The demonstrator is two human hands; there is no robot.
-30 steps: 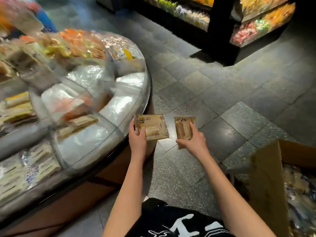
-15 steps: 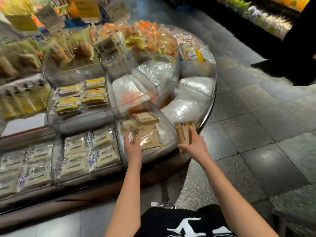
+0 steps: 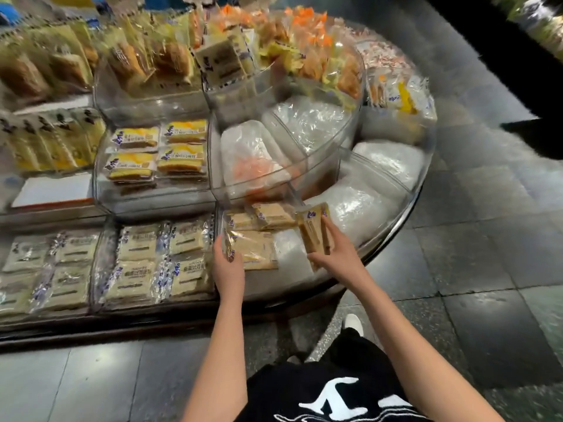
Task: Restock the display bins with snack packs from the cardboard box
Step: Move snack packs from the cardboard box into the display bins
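My left hand (image 3: 228, 268) grips the left edge of a flat tan snack pack (image 3: 254, 248) that lies low in a clear display bin (image 3: 292, 287) at the stand's front. Two like packs (image 3: 262, 217) lie at the back of that bin on white plastic padding. My right hand (image 3: 332, 254) holds a second tan snack pack (image 3: 313, 228) upright on its edge over the bin's right part. The cardboard box is out of view.
Clear bins ring the round stand: white-wrapped packs (image 3: 137, 263) to the left, yellow cake packs (image 3: 158, 153) behind, white padding bags (image 3: 356, 205) to the right, orange snacks (image 3: 304, 56) on top. Dark tiled floor (image 3: 472, 269) lies to the right. My shoe (image 3: 353, 322) stands near the stand's base.
I turned from the box to the stand. Both hands carried their packs up and over the front bin; the left pack now lies low in it.
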